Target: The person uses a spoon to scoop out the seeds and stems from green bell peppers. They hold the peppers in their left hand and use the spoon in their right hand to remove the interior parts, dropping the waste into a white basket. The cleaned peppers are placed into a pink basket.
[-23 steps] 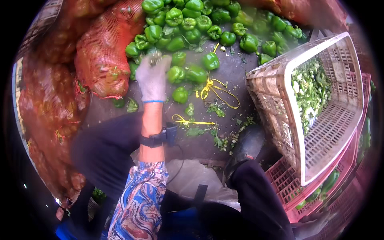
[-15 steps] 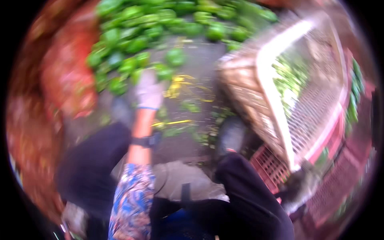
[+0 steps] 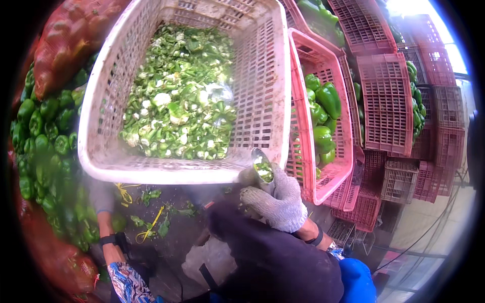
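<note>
My right hand (image 3: 277,203), in a grey knitted glove, is closed round a metal cylindrical tool (image 3: 262,167) with green and white bits in its end, at the near rim of a dirty white plastic crate (image 3: 260,116). That crate holds chopped pepper cores and leaves (image 3: 177,91). My left hand (image 3: 102,194), also gloved, reaches toward the green bell peppers (image 3: 43,146) heaped on the left; the crate rim and blur hide its fingers.
Pink crates (image 3: 331,177) of peppers and stacked pink and grey crates (image 3: 380,106) fill the right. Red mesh sacks (image 3: 60,45) lie at left. Yellow straps (image 3: 146,232) and leaf scraps lie on the dark floor, by my leg (image 3: 268,257).
My view has swung right, bringing the white crate to the middle. My right hand with the metal tool has risen to its rim, while my left hand now sits far left in view.
</note>
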Demonstrator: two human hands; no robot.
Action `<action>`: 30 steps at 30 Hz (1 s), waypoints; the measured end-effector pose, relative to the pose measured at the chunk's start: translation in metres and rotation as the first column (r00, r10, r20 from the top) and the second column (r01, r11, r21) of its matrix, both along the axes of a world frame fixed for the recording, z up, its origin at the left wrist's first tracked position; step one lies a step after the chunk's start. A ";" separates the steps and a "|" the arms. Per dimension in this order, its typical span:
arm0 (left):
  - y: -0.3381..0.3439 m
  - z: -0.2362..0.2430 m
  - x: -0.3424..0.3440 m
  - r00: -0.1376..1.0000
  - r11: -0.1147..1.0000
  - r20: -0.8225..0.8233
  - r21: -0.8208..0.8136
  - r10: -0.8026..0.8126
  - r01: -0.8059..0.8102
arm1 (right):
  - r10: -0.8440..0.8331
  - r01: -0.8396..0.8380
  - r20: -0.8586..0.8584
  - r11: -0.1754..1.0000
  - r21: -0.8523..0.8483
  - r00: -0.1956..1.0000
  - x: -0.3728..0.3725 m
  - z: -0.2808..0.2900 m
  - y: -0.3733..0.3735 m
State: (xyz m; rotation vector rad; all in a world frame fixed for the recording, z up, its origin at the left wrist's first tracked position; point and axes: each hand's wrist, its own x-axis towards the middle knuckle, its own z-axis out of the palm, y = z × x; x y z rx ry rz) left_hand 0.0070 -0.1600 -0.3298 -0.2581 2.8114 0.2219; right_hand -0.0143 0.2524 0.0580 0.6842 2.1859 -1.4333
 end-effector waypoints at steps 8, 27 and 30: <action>-0.027 -0.008 0.009 0.970 0.974 0.095 0.028 0.222 -0.225 | 0.354 -0.351 -0.004 0.930 0.104 0.935 -0.008 0.013 0.012; 0.015 0.088 0.050 0.911 0.899 -0.049 0.194 0.409 -0.393 | -0.115 0.029 -0.368 0.972 -0.233 0.923 0.006 -0.026 0.087; 0.027 0.147 0.017 0.694 0.677 -0.163 0.455 0.701 -0.578 | -0.266 0.191 -0.209 0.927 -0.322 0.941 -0.005 -0.009 0.093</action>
